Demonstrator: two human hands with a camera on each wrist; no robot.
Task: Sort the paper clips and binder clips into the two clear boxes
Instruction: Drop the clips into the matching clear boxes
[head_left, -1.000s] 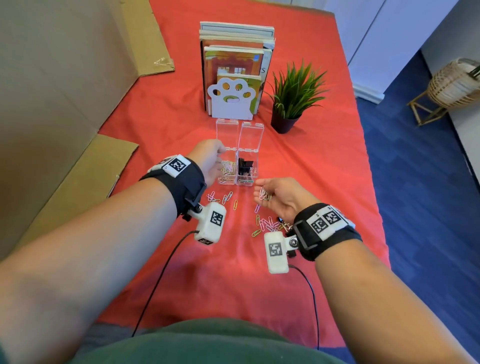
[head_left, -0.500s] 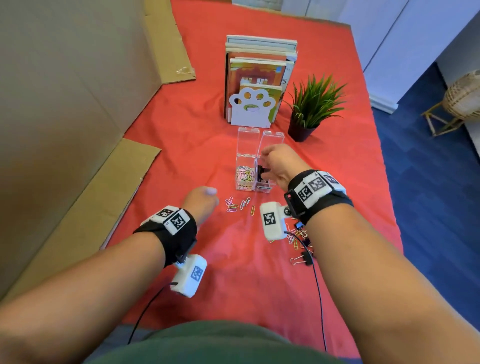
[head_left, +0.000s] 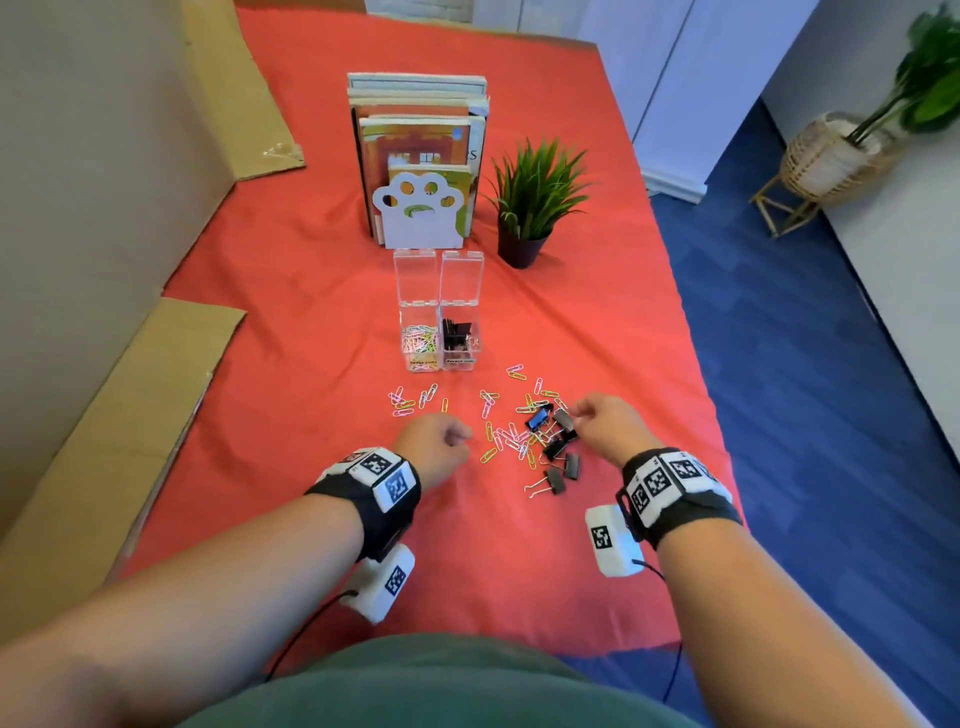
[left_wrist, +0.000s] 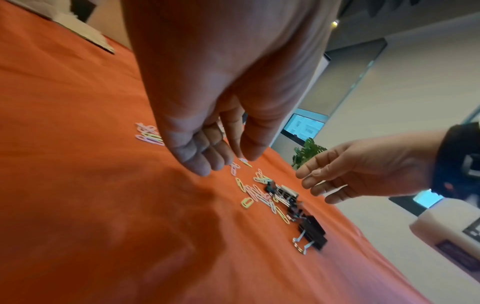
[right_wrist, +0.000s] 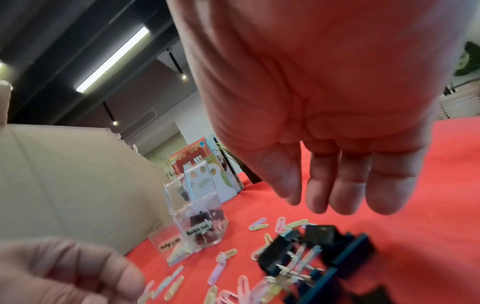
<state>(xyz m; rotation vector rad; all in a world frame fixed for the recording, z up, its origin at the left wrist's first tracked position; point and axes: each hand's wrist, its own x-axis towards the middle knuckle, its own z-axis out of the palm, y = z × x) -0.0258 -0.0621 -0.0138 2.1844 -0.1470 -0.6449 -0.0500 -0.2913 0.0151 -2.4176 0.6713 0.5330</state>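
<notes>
Two clear boxes stand side by side with lids up: the left box (head_left: 420, 340) (right_wrist: 176, 246) holds coloured paper clips, the right box (head_left: 460, 338) (right_wrist: 205, 228) holds black binder clips. Loose paper clips (head_left: 506, 439) (left_wrist: 249, 191) lie scattered on the red cloth, with a smaller group (head_left: 410, 402) further left. A pile of binder clips (head_left: 553, 441) (left_wrist: 309, 228) (right_wrist: 319, 253) lies among them. My right hand (head_left: 602, 421) (left_wrist: 350, 170) (right_wrist: 324, 185) hovers just above that pile, fingers straight, holding nothing. My left hand (head_left: 441, 441) (left_wrist: 207, 144) hangs over the cloth left of the pile, fingers curled, nothing seen in it.
Books behind a white paw bookend (head_left: 421, 213) and a potted plant (head_left: 524, 208) stand behind the boxes. A cardboard wall (head_left: 78, 208) and a flat cardboard sheet (head_left: 104, 441) border the left. The table's right edge (head_left: 696, 364) drops to blue floor.
My right hand has come back from the binder clip box to the loose pile. My left hand has moved right, from the left group of paper clips towards the middle.
</notes>
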